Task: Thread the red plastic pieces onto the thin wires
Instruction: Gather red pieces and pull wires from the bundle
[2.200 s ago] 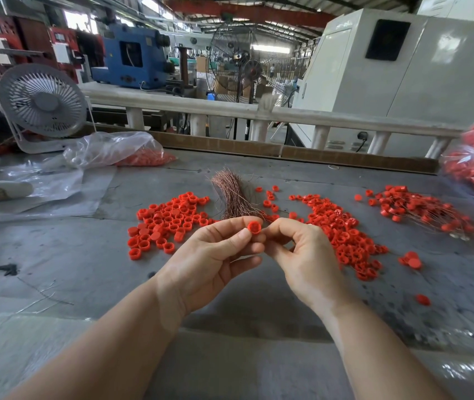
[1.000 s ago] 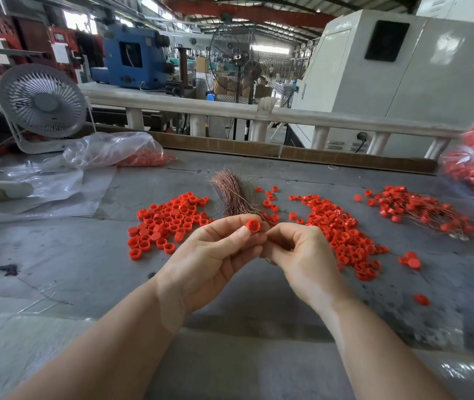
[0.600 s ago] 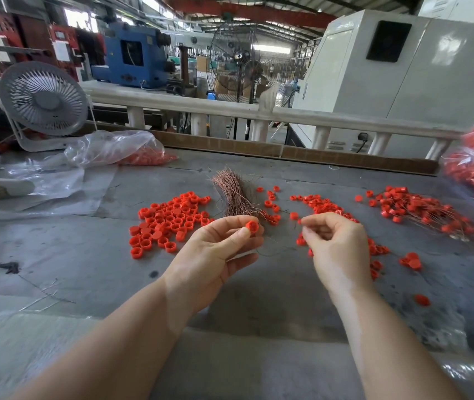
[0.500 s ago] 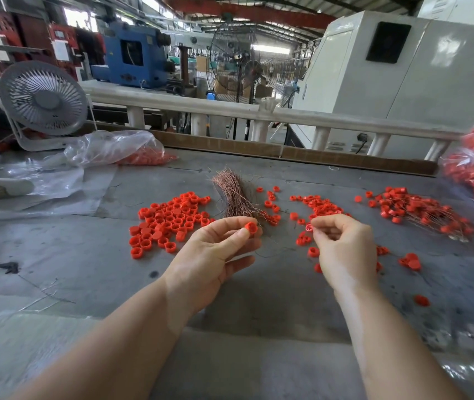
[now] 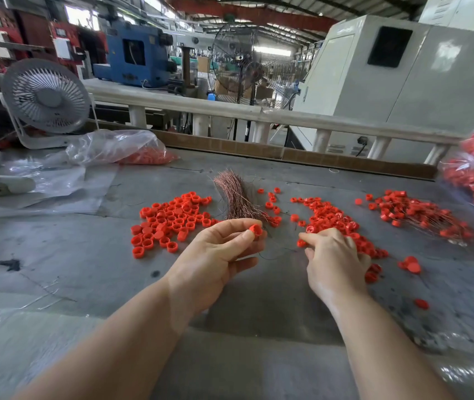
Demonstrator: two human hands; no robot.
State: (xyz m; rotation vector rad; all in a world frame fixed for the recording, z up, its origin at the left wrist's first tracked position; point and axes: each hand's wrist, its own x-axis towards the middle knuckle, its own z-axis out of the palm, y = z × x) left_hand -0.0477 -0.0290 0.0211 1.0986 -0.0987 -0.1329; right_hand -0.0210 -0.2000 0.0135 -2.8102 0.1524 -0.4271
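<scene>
left hand [image 5: 218, 255] pinches a red cap [image 5: 256, 230]; right hand [image 5: 335, 258] fingers spread on the red pile [image 5: 333, 219]

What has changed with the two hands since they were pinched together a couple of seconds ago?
The right hand let go, swung right and came down onto the middle pile of red pieces, fingers reaching in. The left hand stayed put, still pinching the red piece. The wire bundle is unmoved.
</scene>
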